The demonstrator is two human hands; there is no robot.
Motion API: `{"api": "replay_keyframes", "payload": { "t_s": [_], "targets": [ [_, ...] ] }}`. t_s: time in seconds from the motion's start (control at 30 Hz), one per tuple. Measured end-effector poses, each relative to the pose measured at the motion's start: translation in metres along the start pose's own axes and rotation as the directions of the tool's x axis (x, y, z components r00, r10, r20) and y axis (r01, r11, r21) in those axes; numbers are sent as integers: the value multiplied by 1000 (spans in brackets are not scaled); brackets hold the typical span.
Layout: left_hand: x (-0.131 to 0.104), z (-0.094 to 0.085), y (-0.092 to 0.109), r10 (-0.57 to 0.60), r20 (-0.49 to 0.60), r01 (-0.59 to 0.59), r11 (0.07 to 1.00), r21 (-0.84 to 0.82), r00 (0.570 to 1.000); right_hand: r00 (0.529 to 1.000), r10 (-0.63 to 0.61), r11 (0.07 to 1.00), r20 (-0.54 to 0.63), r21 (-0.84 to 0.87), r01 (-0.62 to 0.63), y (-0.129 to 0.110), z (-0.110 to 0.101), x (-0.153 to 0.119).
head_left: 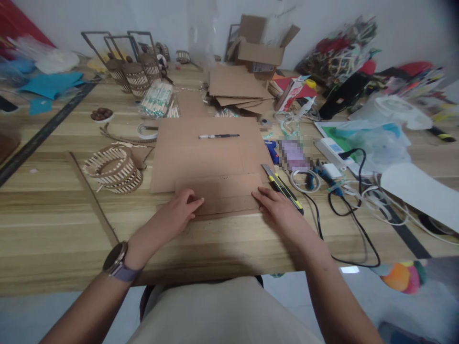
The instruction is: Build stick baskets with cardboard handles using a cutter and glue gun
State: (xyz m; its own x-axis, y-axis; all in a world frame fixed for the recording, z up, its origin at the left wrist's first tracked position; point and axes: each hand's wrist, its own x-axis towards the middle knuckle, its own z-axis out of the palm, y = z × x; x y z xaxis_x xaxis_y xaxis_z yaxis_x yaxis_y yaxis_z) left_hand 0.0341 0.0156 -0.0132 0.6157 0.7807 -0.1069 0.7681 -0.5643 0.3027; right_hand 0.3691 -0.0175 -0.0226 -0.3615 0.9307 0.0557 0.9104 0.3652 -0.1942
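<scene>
Small cardboard piece (233, 192) is lying right at the near side of a bigger cardboard sheet (201, 157), overlapping it, on the wooden table (53, 205). From where I'm standing, the left hand (179, 209) has its thumb and fingers a little apart, tips resting on the left end, not really gripping. The right hand (278, 209) has its fingers bunched pretty close on the right end, can't tell if it's pinching. Piece itself is plain brown, kinda long, with a line or crease across it. Yellow-black cutter (282, 188)'s just beside the right hand, btw.
</scene>
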Motion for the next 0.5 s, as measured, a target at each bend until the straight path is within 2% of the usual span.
{"api": "replay_keyframes", "payload": {
  "t_s": [0.1, 0.2, 0.4, 0.5],
  "targets": [
    [13, 0, 1, 78, 55, -75, 995, -61, 995, 1000, 10, 1000, 1, 11, -10, 0, -1, 0],
    [29, -8, 10, 168, 116, -162, 985, -55, 979, 1000, 9, 1000, -3, 26, -9, 0, -1, 0],
    [68, -27, 35, 257, 303, -279, 960, 30, 918, 999, 29, 999, 13, 27, -30, -1, 0, 1],
    [83, -31, 45, 295, 354, -339, 938, 69, 888, 998, 37, 999, 42, 39, -39, -1, -2, 2]
  ]
}}
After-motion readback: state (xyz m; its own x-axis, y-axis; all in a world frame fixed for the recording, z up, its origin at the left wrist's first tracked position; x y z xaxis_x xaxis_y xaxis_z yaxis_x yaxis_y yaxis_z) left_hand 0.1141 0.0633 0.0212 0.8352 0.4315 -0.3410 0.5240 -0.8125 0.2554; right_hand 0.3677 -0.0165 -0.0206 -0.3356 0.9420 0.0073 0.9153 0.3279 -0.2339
